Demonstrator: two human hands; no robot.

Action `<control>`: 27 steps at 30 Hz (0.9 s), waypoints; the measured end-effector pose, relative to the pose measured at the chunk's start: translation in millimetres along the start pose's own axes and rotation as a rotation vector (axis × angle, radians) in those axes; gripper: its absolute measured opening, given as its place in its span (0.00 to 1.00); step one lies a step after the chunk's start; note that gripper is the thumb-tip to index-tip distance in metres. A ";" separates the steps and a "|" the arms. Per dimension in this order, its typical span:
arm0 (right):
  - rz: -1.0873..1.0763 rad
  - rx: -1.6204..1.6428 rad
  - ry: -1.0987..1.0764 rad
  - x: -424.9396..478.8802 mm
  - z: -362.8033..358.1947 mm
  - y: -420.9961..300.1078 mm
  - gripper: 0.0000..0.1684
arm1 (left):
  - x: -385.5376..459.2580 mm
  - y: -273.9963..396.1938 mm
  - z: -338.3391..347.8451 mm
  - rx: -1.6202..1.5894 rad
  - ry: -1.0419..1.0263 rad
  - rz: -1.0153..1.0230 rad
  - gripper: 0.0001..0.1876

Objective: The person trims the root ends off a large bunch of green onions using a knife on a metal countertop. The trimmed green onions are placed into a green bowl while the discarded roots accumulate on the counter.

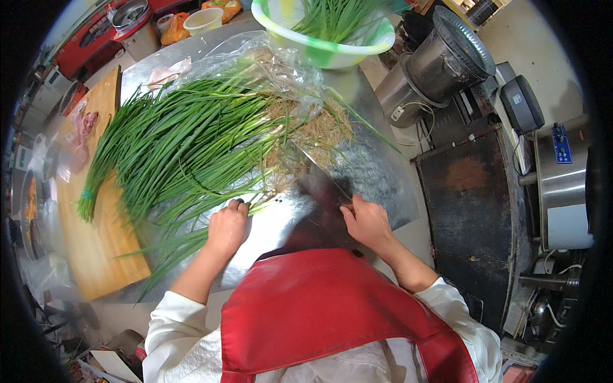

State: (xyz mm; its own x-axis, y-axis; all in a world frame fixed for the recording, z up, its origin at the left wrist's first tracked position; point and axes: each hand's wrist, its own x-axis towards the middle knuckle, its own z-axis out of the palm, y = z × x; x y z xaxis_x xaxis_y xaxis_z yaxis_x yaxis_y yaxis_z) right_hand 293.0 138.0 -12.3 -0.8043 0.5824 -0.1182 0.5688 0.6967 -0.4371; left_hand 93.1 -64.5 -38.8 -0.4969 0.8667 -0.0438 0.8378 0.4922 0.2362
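Observation:
A large pile of long green scallions (191, 129) lies across a metal tabletop (383, 191), its rooted ends to the right. Cut or loose brown roots (330, 127) are heaped beside those ends. My left hand (229, 225) is closed around a few scallions at the near side of the pile, their white ends poking out to the right. In my right hand (366, 218) is the handle of a broad-bladed knife (322, 179), whose blade points away from me towards the roots. A clear plastic bag (287, 67) partly covers the pile's far right end.
Left, a wooden board (103, 249) carries pinkish raw meat (85, 127) and the scallions' tied leaf tips. A green and white basin (330, 50) of scallions stands at the far edge. Steel pots (440, 52) and a dark metal cabinet (467, 182) are to the right.

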 end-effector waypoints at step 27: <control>-0.051 -0.004 -0.227 2.8 5.7 -32.4 0.16 | 19.4 2.7 15.0 -0.082 0.003 -0.090 0.16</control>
State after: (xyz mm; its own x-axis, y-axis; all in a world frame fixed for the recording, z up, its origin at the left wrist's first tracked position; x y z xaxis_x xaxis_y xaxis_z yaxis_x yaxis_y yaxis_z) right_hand 271.4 114.6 -3.5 -0.8497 0.4379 -0.2937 0.5269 0.7244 -0.4445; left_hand 89.1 -45.2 -53.5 -0.5695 0.8193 -0.0658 0.7687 0.5593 0.3102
